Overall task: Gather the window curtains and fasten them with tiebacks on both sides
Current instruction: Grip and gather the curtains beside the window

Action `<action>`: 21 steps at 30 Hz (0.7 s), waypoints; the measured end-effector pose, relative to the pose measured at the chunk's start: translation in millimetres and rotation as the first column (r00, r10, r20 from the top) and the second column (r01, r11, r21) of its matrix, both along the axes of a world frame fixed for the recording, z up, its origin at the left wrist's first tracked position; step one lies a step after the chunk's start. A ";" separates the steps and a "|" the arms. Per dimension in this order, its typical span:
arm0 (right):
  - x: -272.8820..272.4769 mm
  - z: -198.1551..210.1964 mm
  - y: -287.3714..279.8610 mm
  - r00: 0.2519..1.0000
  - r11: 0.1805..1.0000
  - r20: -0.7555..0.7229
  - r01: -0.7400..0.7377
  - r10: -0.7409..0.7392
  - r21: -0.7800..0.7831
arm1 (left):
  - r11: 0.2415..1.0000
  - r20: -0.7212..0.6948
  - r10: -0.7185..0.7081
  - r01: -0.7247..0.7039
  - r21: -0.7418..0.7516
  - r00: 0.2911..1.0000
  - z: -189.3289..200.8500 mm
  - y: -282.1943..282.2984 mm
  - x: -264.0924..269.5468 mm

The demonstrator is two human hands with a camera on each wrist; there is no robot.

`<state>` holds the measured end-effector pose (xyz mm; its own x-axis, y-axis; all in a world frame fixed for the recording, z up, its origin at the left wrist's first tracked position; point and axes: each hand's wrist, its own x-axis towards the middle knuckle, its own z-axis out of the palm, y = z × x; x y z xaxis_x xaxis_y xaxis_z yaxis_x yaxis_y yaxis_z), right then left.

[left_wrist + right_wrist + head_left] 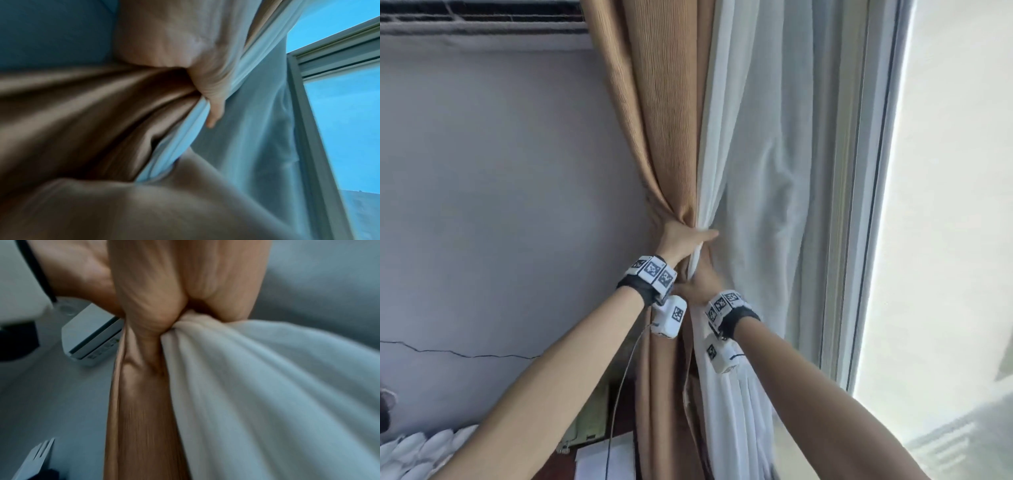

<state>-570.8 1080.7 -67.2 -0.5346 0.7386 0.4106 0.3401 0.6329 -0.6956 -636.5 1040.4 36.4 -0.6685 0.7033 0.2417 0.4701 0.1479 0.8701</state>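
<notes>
A tan curtain and a white sheer curtain hang bunched together at the left side of the window. My left hand grips the bunch at its narrowest point, thumb lying across the sheer. Just below it, my right hand grips the same bunch from the right. In the left wrist view my left hand holds the tan folds against the sheer. The right wrist view shows my right hand squeezing tan cloth and sheer together.
A grey wall with a thin crack lies left of the curtains, an air conditioner above it. The window frame and bright glass stand to the right. Papers and a white feathery object sit low left.
</notes>
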 end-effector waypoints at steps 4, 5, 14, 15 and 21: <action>19.4 13.2 -2.5 0.979 0.983 0.136 -0.164 0.152 0.082 | 0.940 -0.075 0.243 -0.216 0.264 0.967 -10.6 82.2 -83.5; 29.2 11.9 -7.1 0.989 0.977 0.100 -0.127 0.111 0.173 | 0.928 -0.114 0.279 -0.238 0.286 0.954 -3.4 84.4 -87.5; 53.3 33.5 -11.7 0.868 0.888 -0.402 0.401 -0.289 0.227 | 0.958 -0.225 0.158 -0.094 0.272 0.961 20.9 87.8 -113.7; 40.5 34.7 -8.2 0.873 0.871 -0.359 0.429 -0.330 0.241 | 0.964 -0.220 0.109 -0.049 0.261 0.969 20.0 87.1 -114.8; -18.1 15.3 14.0 0.836 0.778 -0.236 0.548 -0.495 0.307 | 0.961 -0.254 -0.145 0.197 0.195 0.956 11.8 81.2 -122.0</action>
